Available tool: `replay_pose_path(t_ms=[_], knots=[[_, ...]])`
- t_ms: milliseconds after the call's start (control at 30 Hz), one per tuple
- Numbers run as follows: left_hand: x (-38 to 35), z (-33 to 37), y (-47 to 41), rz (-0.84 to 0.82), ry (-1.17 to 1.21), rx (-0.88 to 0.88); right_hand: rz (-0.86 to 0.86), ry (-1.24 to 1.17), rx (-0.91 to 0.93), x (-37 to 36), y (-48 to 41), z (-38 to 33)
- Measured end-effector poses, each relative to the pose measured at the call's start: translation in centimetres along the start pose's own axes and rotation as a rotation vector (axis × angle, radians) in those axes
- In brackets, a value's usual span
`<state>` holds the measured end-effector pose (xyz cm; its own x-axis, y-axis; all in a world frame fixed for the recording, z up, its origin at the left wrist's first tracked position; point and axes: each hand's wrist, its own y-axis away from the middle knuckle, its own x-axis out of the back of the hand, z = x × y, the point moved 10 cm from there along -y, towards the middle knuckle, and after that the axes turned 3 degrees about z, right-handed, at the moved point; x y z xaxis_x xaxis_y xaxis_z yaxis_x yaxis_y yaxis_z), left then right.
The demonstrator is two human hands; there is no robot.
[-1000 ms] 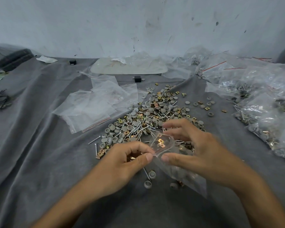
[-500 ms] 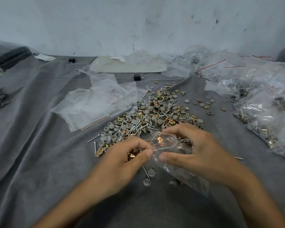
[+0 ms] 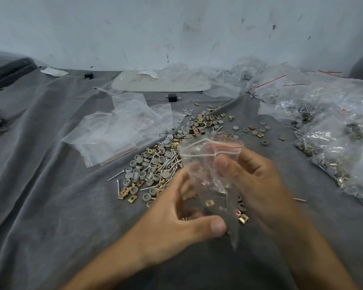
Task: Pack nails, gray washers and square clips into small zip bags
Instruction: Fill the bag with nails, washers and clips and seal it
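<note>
A small clear zip bag (image 3: 205,164) with a red seal line is held upright between both hands above the grey cloth. My right hand (image 3: 258,181) grips its upper part, thumb pressed on the front. My left hand (image 3: 176,218) holds the lower part, thumb against the bag's bottom. Brass square clips and other parts show through the plastic. Behind the bag lies a loose pile (image 3: 166,162) of gray washers, nails and brass square clips.
Empty zip bags (image 3: 117,132) lie left of the pile. Filled bags (image 3: 331,130) are heaped on the right. A pale tray (image 3: 155,82) and small black blocks sit near the wall. The grey cloth (image 3: 50,185) is wrinkled.
The bag has been raised from a low tilt to upright. My left hand dropped from the bag's mouth to its bottom; my right hand shifted up near the seal.
</note>
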<state>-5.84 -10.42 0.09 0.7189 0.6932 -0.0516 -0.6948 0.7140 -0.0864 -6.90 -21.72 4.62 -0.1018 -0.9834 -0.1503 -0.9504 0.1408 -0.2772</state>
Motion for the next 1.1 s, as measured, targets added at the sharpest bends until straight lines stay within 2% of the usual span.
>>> replay_pose_path(t_ms=[67,233,400,500,600,733,800,933,1033,1100], knots=[[-0.7,0.1,0.2,0.019,0.049,0.001,0.014,0.001,-0.014,-0.9,0.2,0.6],[0.3,0.5,0.3,0.141,-0.058,-0.017,0.094,0.046,0.006,-0.1,0.0,0.6],[0.4,-0.4,0.4,0.085,-0.085,0.042,0.172,0.000,0.041,2.0,-0.3,-0.2],[0.2,-0.4,0.4,0.066,-0.155,0.024,0.158,-0.073,-0.002,2.2,-0.3,0.1],[0.0,-0.7,0.6,0.077,-0.186,0.010,0.106,-0.026,-0.061,1.7,-0.1,0.4],[0.1,-0.5,0.7,0.008,-0.346,0.002,0.124,-0.034,-0.040,3.1,-0.5,-1.0],[2.4,0.4,0.2,0.111,-0.510,-0.028,0.191,-0.010,0.003,5.3,-0.8,-2.4],[9.2,2.2,-0.6,0.429,-0.783,-0.071,0.328,0.258,0.134,9.4,-0.6,-5.8],[11.6,2.1,-1.6,0.494,-0.997,-0.035,0.235,0.628,0.175,9.2,-0.6,-6.7],[11.5,1.7,-2.7,0.486,-1.087,-0.018,0.137,0.857,0.097,8.4,-0.9,-4.9]])
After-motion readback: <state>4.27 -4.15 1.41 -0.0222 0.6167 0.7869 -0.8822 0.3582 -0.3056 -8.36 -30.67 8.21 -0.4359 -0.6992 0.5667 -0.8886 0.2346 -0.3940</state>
